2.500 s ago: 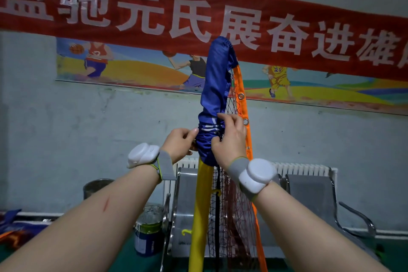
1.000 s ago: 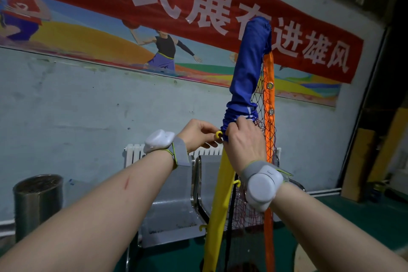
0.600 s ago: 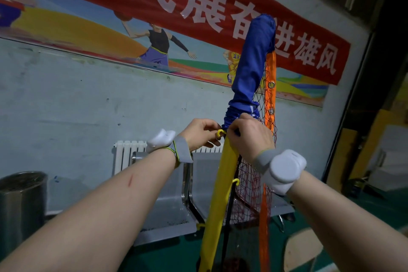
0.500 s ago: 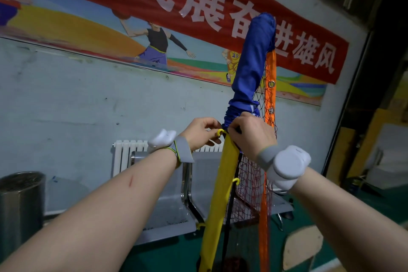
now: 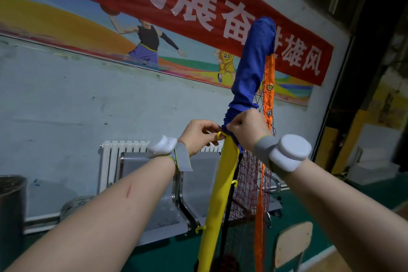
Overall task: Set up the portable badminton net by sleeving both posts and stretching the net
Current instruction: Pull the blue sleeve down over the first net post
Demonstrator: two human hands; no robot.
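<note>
My right hand [image 5: 247, 130], gripping the sleeve [image 5: 251, 68] by its bunched hem, had dragged it down to the hook [image 5: 220, 134] my left hand [image 5: 198, 137] apparently pinched; below them the post [image 5: 223, 183] stayed bare.

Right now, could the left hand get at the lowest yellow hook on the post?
Probably yes. The lowest hook juts from the left side of the yellow post with nothing before it, and the left hand is on that side. Its fingers would first have to release the blue sleeve.
</note>
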